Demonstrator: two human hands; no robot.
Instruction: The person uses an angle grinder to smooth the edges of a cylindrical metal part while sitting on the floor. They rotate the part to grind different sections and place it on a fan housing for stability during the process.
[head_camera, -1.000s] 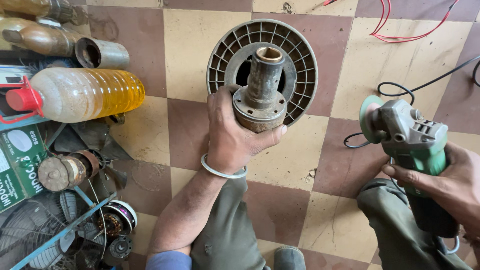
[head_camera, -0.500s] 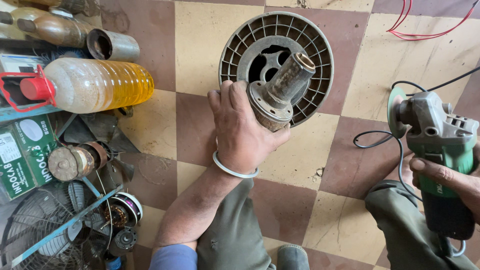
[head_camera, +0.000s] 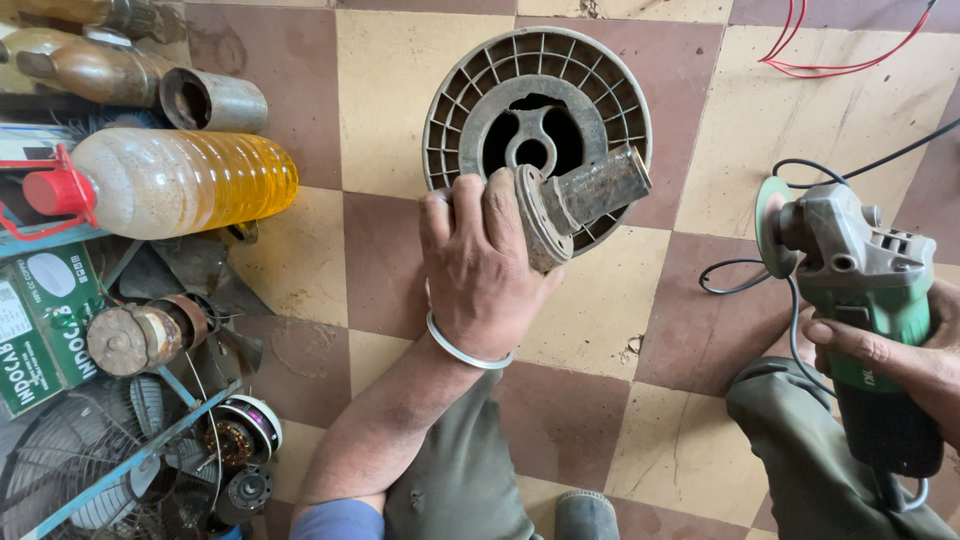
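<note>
My left hand (head_camera: 487, 265), with a metal bangle on the wrist, grips a rusty metal flanged hub with a short tube (head_camera: 575, 200), tilted so the tube points right. It is held above a round grey slotted fan housing (head_camera: 470, 95) lying on the checkered floor. My right hand (head_camera: 905, 360) holds a green and grey angle grinder (head_camera: 855, 290) at the right; its disc faces left, a hand's width from the hub. The grinder's black cable loops on the floor behind it.
At the left lie a plastic bottle of yellow oil (head_camera: 175, 182), a metal tube (head_camera: 208, 100), a green box (head_camera: 40, 325), a motor part (head_camera: 140, 335) and a wire fan guard (head_camera: 95, 470). Red wire (head_camera: 850, 50) lies top right. My knees show at the bottom.
My left hand has tipped the hub from upright over to the right. The grinder in my right hand has stayed at the right, its disc now nearer the hub.
</note>
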